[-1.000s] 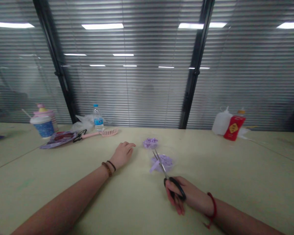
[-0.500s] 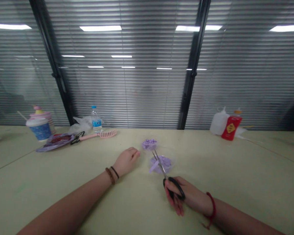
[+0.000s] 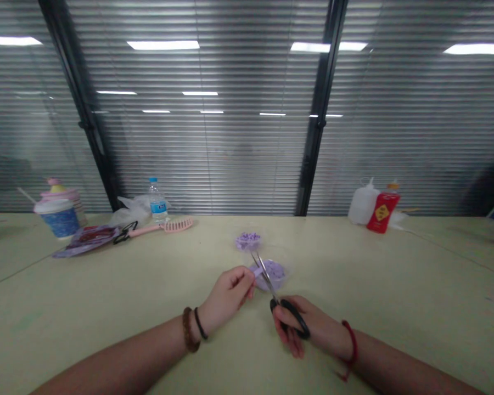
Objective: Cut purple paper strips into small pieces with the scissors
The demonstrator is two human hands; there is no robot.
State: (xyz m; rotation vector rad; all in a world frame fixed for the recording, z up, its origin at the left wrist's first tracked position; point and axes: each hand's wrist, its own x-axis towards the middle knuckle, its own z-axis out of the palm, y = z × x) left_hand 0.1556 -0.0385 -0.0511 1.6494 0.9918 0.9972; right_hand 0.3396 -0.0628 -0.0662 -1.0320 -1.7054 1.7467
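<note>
My right hand (image 3: 293, 325) is closed round the black handles of a pair of scissors (image 3: 268, 278), whose blades point away from me and stand slightly apart. Between the blades lies a lilac strip (image 3: 257, 271), pinched at its near left end by my left hand (image 3: 230, 292). Under the blades sits a clear bowl (image 3: 283, 281) with flat lilac pieces (image 3: 275, 270) in it. Just behind it is a second clear bowl (image 3: 247, 248) holding smaller purple bits (image 3: 248, 239). What the strip is made of I cannot tell.
At the back left are a blue-and-white cup (image 3: 59, 219), a purple package (image 3: 86, 240), a pink hairbrush (image 3: 161, 227), a plastic bag (image 3: 132, 210) and a water bottle (image 3: 158, 204). A white squeeze bottle (image 3: 362, 205) and a red bottle (image 3: 382, 213) stand at the back right.
My left hand has moved right and nearer to me, and has taken hold of the lilac strip by the bowl. The scissors stay in my right hand in nearly the same place.
</note>
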